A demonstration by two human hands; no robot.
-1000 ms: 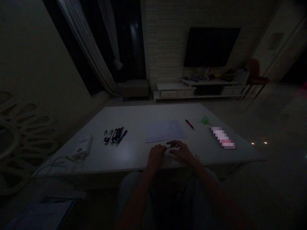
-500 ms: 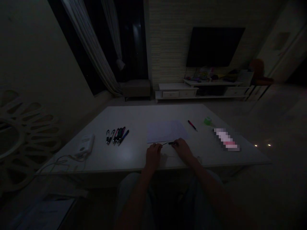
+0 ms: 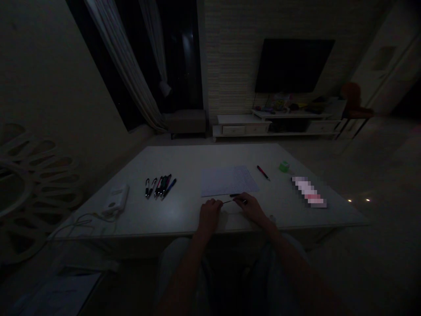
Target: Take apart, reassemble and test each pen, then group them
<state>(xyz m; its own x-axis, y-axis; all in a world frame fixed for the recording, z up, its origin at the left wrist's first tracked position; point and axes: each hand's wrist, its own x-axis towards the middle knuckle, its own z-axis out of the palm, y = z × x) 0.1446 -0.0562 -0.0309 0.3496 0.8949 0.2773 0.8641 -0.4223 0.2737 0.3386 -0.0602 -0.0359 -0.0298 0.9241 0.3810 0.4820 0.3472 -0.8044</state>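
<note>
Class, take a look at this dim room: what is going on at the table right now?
A person sits at a white table, both hands at its near edge. The left hand and right hand hold a thin dark pen between them, just below a sheet of paper. A row of pens lies to the left, a red pen to the right.

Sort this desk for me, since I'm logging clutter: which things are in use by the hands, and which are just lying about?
In use:
- left hand, at the thin end of the pen
- right hand, holding the dark pen
- sheet of paper just beyond the hands

Lying about:
- row of pens
- red pen
- small green object
- white device with cable
</note>
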